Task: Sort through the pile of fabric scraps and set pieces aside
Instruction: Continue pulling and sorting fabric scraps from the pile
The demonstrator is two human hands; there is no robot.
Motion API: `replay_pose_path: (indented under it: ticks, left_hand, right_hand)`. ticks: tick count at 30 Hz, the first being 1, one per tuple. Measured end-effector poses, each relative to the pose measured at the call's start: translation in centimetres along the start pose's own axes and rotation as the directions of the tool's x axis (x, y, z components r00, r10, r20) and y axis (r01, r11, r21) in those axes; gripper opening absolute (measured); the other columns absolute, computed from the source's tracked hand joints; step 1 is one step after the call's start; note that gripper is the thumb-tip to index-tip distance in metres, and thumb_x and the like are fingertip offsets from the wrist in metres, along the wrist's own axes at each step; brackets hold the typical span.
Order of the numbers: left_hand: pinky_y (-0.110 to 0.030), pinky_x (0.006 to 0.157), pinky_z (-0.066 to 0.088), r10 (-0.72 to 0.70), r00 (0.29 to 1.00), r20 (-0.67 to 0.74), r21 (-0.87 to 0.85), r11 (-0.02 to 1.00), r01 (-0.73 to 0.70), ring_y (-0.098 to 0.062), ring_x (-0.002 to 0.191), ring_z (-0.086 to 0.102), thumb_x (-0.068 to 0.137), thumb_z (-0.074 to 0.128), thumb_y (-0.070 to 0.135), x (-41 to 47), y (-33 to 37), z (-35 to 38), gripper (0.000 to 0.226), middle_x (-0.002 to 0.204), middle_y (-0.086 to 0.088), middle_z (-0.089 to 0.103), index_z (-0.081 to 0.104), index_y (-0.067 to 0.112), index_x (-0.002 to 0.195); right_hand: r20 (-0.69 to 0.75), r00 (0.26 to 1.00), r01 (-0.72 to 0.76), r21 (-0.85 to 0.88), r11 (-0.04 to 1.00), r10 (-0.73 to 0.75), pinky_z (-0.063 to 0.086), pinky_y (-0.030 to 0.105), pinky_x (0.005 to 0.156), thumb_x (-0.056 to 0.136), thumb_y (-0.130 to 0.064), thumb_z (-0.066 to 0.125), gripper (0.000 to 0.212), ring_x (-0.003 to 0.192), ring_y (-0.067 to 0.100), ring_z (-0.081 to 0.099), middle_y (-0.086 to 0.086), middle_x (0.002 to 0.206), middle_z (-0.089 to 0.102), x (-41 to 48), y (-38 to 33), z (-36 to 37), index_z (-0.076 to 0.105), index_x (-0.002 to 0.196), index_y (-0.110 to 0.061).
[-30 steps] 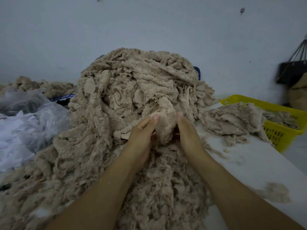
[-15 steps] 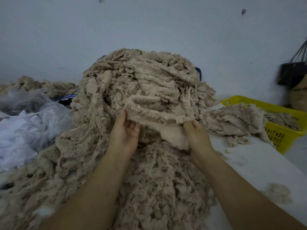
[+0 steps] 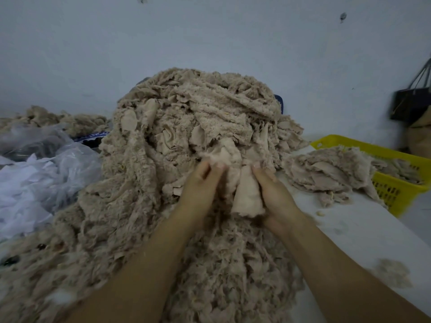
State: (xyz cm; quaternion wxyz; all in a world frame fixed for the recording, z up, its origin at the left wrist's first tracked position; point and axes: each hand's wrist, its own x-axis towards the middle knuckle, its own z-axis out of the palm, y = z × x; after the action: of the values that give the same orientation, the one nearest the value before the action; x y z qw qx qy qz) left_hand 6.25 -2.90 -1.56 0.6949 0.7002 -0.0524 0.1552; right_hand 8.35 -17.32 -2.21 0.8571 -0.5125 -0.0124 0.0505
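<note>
A tall pile of beige fleece scraps (image 3: 193, 127) fills the middle of the table. Both my hands are at its front face, close together. My left hand (image 3: 200, 185) pinches the upper edge of a pale beige scrap (image 3: 246, 197) between thumb and fingers. My right hand (image 3: 275, 194) grips the same scrap along its right side, the folded piece hanging down beside its palm. A smaller heap of set-aside scraps (image 3: 326, 173) lies to the right, partly draped over a yellow basket.
The yellow plastic basket (image 3: 396, 190) sits at the table's right edge. Crumpled clear plastic bags (image 3: 42, 173) lie at the left, with more beige scraps (image 3: 58, 120) behind them. A dark bag (image 3: 410, 101) hangs on the wall at right. A fluff tuft (image 3: 391, 273) lies on the white table (image 3: 349, 234).
Half a second ago my hands held a wide scrap stretched apart. Now they have come together and the scrap is folded narrow between them.
</note>
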Motion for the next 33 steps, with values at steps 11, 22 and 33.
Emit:
replay_pose_path:
  ticks: [11, 22, 33]
  left_hand:
    - [-0.009, 0.061, 0.037, 0.079, 0.940, 0.333, 0.282, 0.942, -0.179, 0.003, 0.066, 0.043, 0.092, 0.061, 0.026, -0.9, -0.3, 1.0, 0.043, 0.075, 0.023, 0.039, 0.043, 0.035, 0.054]
    - [-0.028, 0.068, 0.058, -0.488, 0.833, 0.262, -0.272, 0.790, 0.549, -0.020, 0.081, 0.074, 0.082, 0.066, 0.054, 0.1, 0.0, -0.1, 0.044, 0.089, -0.008, 0.076, 0.078, 0.014, 0.096]
    - [-0.038, 0.094, 0.054, -0.282, 0.957, 0.068, -0.523, 0.807, 0.275, -0.025, 0.109, 0.069, 0.098, 0.058, 0.023, 0.8, -0.2, -0.3, 0.024, 0.116, -0.014, 0.073, 0.071, 0.010, 0.114]
  right_hand:
    - [-0.031, 0.992, 0.094, -0.481, 0.871, -0.124, 0.041, 0.036, 0.063, 0.098, -0.038, 0.054, 0.029, 0.068, 0.019, 0.051, -0.001, 0.067, 0.051, 0.0, 0.9, -0.2, 0.051, 0.078, -0.017]
    - [0.254, 0.964, 0.211, -0.531, 0.821, -0.083, 0.043, 0.024, 0.061, 0.100, -0.040, 0.051, 0.033, 0.064, 0.006, 0.051, -0.009, 0.068, 0.055, -1.1, 1.2, 0.5, 0.055, 0.069, -0.030]
    - [-0.004, 0.997, 0.068, -0.392, 0.918, -0.076, 0.049, 0.033, 0.082, 0.094, -0.048, 0.054, 0.033, 0.093, 0.014, 0.062, -0.002, 0.100, 0.067, -0.2, 1.0, 0.0, 0.063, 0.095, -0.016]
